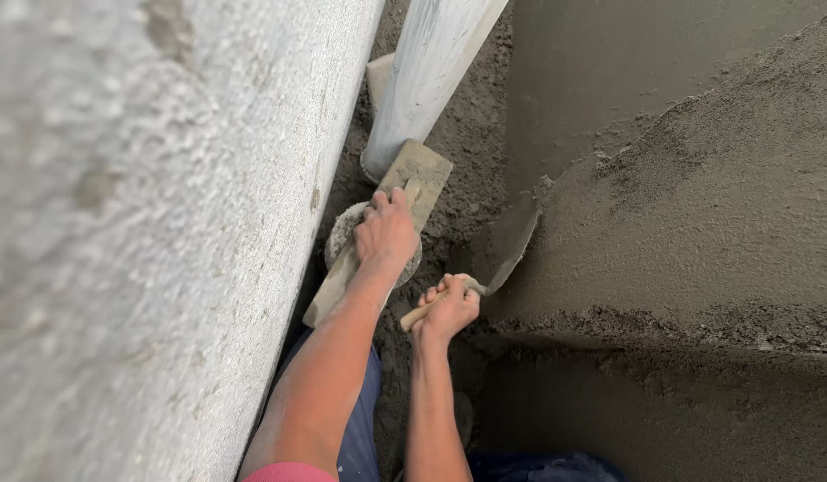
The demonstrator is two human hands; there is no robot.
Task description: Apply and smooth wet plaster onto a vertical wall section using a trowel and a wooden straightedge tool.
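2 arms extended down, left hand (387, 234) gripping float (382, 228), right hand (447, 308) gripping trowel (503, 245)

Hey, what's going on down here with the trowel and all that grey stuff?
A person is working with wet mortar close beside a rough plastered wall. Their right hand grips the wooden handle of a trowel, whose blade lies against a big heap of grey mortar. Their left hand rests on a flat, mortar-coated board lying over a round, crusted container. A pale post leans up from the sandy ground just behind.
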